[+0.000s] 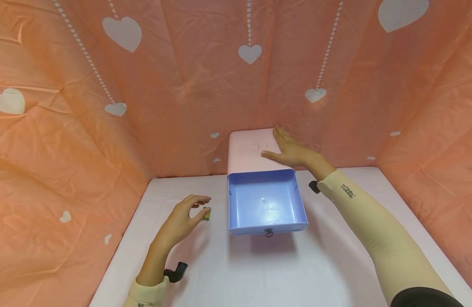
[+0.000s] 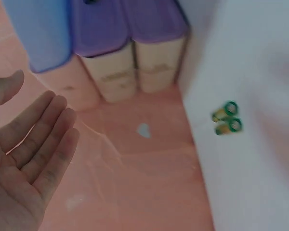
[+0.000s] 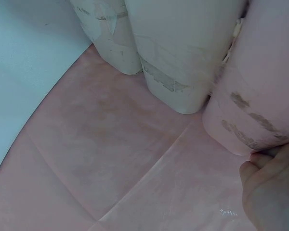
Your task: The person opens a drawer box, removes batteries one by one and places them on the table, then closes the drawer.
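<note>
I watch this from far, and I judge that the work is only partly done. The blue drawer is out of the pink cabinet and open toward the person, so I count the opening as finished. Two small green-and-yellow batteries, as they appear to me, lie side by side on the white table, outside the drawer and to its left; so, in my judgement, picking them up is a part not yet done. About the pose: the left hand is above the table, near the batteries, with the thumb and the fingers apart. In the head view the thumb partly covers the batteries, but in the left wrist view there is a clear gap and the palm holds nothing. The right hand reaches far forward with the arm almost straight. Its thumb lies on the cabinet top and is spread away from the fingers, which go to the far right edge; it rests against the cabinet and is not clamped on it, and I suppose this is to steady it. How strongly it presses, I cannot tell.
</note>
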A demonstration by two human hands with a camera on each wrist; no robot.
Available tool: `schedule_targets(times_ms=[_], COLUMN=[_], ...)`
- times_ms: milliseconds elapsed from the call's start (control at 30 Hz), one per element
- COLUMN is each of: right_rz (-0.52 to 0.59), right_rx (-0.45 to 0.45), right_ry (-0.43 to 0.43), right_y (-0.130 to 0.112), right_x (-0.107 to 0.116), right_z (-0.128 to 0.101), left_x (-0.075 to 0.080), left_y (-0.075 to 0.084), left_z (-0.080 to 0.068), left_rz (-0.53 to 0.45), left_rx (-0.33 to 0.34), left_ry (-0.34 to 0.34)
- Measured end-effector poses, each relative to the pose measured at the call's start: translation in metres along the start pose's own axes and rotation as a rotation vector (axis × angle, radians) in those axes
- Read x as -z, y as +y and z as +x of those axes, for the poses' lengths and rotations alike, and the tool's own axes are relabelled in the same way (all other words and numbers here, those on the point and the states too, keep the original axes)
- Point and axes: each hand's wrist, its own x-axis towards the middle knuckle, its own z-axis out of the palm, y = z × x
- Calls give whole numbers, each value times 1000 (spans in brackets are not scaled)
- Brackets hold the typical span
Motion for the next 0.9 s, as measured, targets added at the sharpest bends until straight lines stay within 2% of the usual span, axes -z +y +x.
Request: schedule_targets(times_ms=[367, 633, 900], right_rz=[10, 8, 12], right_rx=[2, 0, -2], right_ry=[-6, -9, -2], right_y=[0, -1, -1], right_x=[0, 1, 0], right_z=[1, -2, 0], left_x=[1, -9, -19], left_y=[43, 60, 76], left_z=[-17, -24, -30], left_rz=[-85, -127, -184], left_rx=[-91, -128, -206], left_ry=[91, 70, 42])
